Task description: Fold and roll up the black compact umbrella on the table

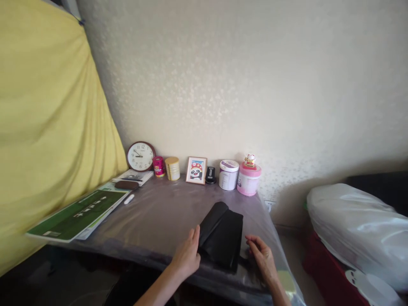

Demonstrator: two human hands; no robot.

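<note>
A black folded sheet-like thing (225, 238), smooth and soft-looking, lies near the table's front edge with a rolled or raised flap on its left side. My left hand (187, 256) is at its left edge, the fingers pointing away from me and the thumb lower down, gripping that edge. Just right of the black thing is my right hand (262, 257), thumb and forefinger drawn together in a pinch. Whatever may be between those fingertips is too small to make out. A dark strip beside the right hand is blurred by shadow.
The table (165, 212) has a clear plastic cover. Along the wall stand a clock (141, 156), small cans, a panda picture (196, 170), a white tub (228, 174) and a pink tub (249, 180). A green booklet (83, 214) lies left; a plastic-wrapped bundle (360, 225) sits right.
</note>
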